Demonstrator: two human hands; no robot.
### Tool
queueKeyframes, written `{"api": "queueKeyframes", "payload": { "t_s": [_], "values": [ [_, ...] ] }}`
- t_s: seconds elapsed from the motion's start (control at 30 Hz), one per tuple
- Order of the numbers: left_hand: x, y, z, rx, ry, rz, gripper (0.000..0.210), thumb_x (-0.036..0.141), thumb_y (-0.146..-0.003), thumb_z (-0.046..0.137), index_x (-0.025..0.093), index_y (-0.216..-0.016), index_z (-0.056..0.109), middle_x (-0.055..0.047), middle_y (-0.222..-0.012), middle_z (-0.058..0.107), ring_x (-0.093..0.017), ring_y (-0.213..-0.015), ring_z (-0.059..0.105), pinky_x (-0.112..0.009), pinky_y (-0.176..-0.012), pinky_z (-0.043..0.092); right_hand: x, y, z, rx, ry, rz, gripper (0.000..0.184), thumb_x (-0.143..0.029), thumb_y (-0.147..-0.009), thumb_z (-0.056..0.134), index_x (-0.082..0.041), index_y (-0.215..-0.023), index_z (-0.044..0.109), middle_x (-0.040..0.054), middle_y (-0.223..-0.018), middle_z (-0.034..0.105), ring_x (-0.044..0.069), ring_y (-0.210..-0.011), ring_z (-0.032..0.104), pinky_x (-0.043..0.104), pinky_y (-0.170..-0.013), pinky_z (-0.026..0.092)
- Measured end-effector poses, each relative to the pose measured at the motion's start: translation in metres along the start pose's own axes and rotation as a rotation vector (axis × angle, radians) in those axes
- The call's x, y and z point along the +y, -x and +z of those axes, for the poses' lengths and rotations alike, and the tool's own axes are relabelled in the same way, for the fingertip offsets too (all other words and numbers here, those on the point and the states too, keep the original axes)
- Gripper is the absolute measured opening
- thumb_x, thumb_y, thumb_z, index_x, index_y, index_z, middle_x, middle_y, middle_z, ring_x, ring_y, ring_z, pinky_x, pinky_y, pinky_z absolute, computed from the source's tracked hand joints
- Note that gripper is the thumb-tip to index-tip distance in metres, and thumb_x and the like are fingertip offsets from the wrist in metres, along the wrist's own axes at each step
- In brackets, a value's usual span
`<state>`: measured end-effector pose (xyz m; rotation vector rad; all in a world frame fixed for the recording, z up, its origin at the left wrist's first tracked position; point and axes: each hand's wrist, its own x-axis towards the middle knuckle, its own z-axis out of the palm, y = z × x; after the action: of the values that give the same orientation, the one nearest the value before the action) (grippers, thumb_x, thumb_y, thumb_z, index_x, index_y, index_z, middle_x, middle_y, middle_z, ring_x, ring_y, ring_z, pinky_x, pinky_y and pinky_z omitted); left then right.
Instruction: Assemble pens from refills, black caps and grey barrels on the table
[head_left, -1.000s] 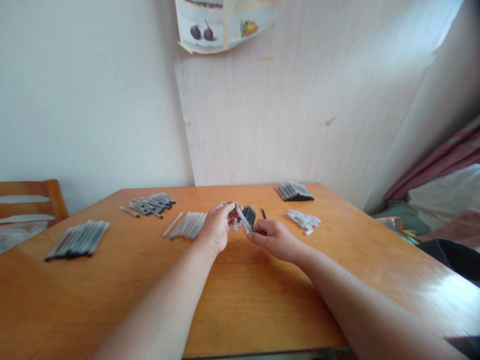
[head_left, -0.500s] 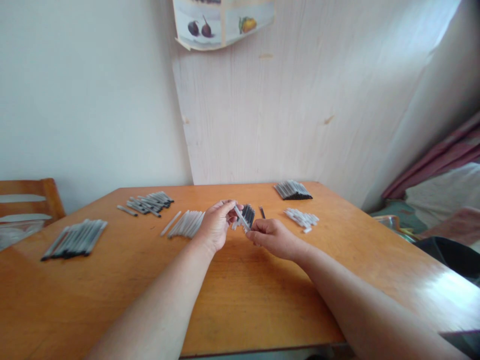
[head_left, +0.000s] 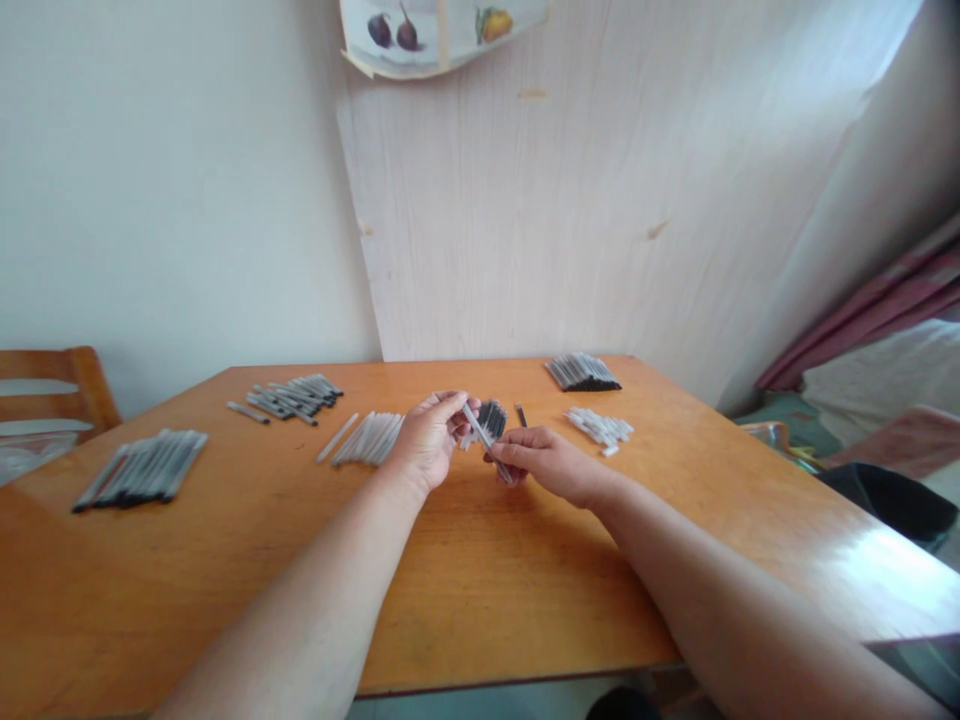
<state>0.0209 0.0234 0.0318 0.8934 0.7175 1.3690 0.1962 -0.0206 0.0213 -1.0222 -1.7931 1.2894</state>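
Pen barrel [head_left: 477, 424]: held tilted between both hands, above the surface [head_left: 450, 580]. Judged light, stiff, somewhat slippery; best pinched along its shaft. Left hand [head_left: 433, 440] pinches the upper end; right hand [head_left: 547, 460] grips lower down. Beyond: dark bundle [head_left: 493, 415], clear tubes [head_left: 369, 440], short white pieces [head_left: 600, 428]. Change from 0.5 s earlier: lower end now projects past the right fingertips, which then covered it.
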Motion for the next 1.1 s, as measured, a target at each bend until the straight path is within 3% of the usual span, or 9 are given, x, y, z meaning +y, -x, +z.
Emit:
{"api": "queueKeyframes", "payload": {
  "t_s": [0.37,0.77,1.1],
  "values": [
    [0.001,0.005,0.004,-0.065,-0.008,-0.051,0.021,0.025,-0.068,0.075,0.016,-0.079,0.061,-0.006,-0.085,0.071,-0.013,-0.074,0.064,-0.024,-0.063,0.042,0.003,-0.002,0.001,0.014,-0.058,-0.013,0.034,-0.050,-0.079,0.064,-0.016,-0.078,0.057,-0.0002,-0.066,0.058,0.010,-0.059,0.050,0.024,-0.059,0.040],
    [0.013,0.011,0.003,-0.283,0.103,-0.117,0.010,0.023,-0.076,0.071,0.017,-0.083,0.066,-0.006,-0.093,0.072,-0.016,-0.086,0.067,-0.028,-0.075,0.047,0.000,0.004,-0.007,-0.170,-0.337,-0.025,0.026,-0.041,-0.084,0.062,-0.015,-0.087,0.064,0.0047,-0.075,0.064,0.013,-0.066,0.056,0.027,-0.067,0.042],
    [0.019,0.015,0.000,-0.408,0.121,-0.102,0.010,0.022,-0.076,0.072,0.018,-0.084,0.068,-0.006,-0.100,0.072,-0.020,-0.093,0.066,-0.030,-0.076,0.049,-0.007,0.009,-0.008,-0.262,-0.495,-0.012,0.021,-0.037,-0.080,0.066,-0.017,-0.083,0.062,0.0036,-0.078,0.063,0.013,-0.065,0.057,0.025,-0.061,0.040]
  ]
}}
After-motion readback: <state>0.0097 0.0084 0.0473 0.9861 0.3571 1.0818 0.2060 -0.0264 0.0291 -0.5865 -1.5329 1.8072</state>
